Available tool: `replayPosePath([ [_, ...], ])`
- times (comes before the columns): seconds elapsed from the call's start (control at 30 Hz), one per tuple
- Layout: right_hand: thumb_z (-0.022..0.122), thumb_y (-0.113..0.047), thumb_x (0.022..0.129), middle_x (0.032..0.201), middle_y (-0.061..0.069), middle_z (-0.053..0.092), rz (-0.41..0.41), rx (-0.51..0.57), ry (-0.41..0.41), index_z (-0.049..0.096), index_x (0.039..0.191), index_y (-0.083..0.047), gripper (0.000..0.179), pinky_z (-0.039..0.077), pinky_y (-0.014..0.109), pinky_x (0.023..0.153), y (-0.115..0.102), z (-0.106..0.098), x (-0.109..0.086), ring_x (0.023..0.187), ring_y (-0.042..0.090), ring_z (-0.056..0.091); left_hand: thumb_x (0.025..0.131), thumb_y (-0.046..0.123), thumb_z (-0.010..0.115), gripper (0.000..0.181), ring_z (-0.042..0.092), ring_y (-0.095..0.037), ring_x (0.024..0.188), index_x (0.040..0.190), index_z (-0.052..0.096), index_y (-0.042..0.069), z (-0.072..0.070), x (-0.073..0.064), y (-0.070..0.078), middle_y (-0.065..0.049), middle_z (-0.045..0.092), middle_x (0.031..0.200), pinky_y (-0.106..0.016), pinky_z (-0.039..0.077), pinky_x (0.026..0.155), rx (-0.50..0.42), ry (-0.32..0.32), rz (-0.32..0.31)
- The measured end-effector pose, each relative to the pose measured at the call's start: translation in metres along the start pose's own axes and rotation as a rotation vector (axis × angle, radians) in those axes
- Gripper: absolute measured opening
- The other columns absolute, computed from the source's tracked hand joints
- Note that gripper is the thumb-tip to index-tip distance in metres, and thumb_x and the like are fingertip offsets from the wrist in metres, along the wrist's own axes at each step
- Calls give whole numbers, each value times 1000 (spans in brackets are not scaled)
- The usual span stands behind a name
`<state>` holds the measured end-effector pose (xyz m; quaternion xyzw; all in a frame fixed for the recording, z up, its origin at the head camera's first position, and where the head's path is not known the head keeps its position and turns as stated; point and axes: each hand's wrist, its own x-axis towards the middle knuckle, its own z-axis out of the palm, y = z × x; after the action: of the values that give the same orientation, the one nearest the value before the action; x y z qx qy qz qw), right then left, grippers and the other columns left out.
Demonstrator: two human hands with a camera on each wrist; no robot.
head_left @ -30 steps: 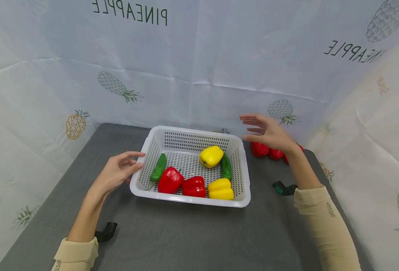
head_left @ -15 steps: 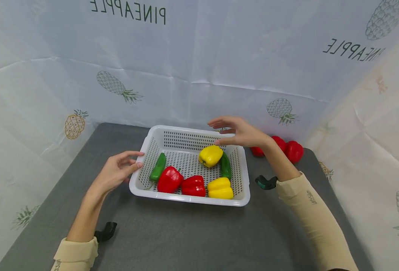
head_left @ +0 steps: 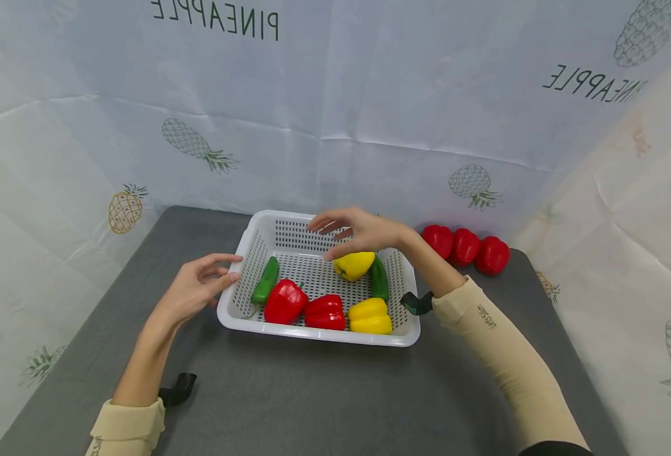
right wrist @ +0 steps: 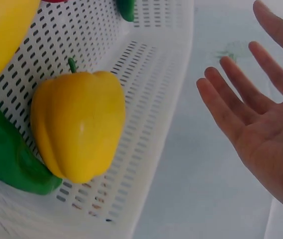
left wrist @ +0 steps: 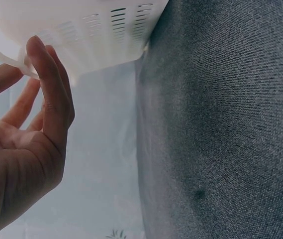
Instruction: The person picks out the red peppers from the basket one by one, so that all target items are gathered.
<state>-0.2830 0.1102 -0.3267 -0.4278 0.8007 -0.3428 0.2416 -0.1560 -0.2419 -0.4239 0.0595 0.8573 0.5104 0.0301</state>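
A white plastic basket [head_left: 321, 340] with slotted walls stands mid-table. My left hand [head_left: 195, 288] pinches its left rim; in the left wrist view, fingertips press against the outer wall [left wrist: 101, 37]. Over the back of the basket hovers my right hand [head_left: 364, 231], fingers loosely spread and holding nothing, partly covering a yellow bell pepper [head_left: 351, 267]. Another yellow bell pepper [head_left: 371, 316] lies in the front right corner. Two red bell peppers, one left [head_left: 285, 303] and one right [head_left: 325, 312], lie along the front. Long green peppers lie at the left [head_left: 265, 280] and right [head_left: 378, 278].
Three red bell peppers sit in a row on the table outside the basket, at the back right: one [head_left: 437, 240], a middle one [head_left: 464, 247] and an outer one [head_left: 492, 255]. A pineapple-print curtain [head_left: 313, 95] hangs behind the grey table [head_left: 313, 399].
My right hand has moved left, from above the red bell peppers at the back right to over the basket, uncovering those peppers. The left hand and the basket stay in place.
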Motion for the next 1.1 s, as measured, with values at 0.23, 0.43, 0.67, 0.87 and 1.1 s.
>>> replayPosePath([
  [0.23, 82, -18, 94, 160, 13, 56, 30, -8, -123, 55, 155, -8, 67, 53, 49, 119, 0, 16, 20, 144, 32, 59, 105, 24, 74, 50, 75, -28, 101, 150, 60, 7, 1, 0, 1, -26, 74, 121, -33, 63, 67, 6, 2, -10],
  [0.43, 84, -18, 92, 161, 13, 56, 17, 17, -192, 55, 155, -7, 70, 54, 49, 117, -2, 28, 33, 143, 33, 60, 105, 24, 74, 51, 75, -32, 103, 150, 60, 6, 2, 0, 2, -27, 74, 121, -33, 63, 68, 17, 8, -13],
  [0.67, 84, -11, 91, 162, 20, 54, -4, 65, -300, 52, 155, 1, 73, 51, 54, 120, 1, 43, 50, 149, 43, 54, 105, 25, 74, 50, 75, -31, 103, 150, 61, 6, 1, 1, 1, -26, 75, 121, -33, 63, 67, 21, 8, -14],
  [0.87, 83, -7, 90, 162, 16, 54, 12, 80, -389, 53, 155, -1, 73, 46, 53, 125, 6, 53, 60, 151, 38, 50, 105, 25, 73, 50, 75, -33, 105, 150, 60, 6, 0, 0, 1, -26, 74, 120, -34, 63, 68, 24, 3, -12],
  [1.1, 82, -4, 89, 161, 13, 54, 50, 146, -457, 54, 155, -5, 72, 46, 52, 125, 14, 61, 64, 149, 23, 50, 105, 25, 74, 50, 74, -32, 104, 150, 61, 6, 0, 1, 1, -26, 74, 120, -34, 62, 68, 26, 3, -14],
])
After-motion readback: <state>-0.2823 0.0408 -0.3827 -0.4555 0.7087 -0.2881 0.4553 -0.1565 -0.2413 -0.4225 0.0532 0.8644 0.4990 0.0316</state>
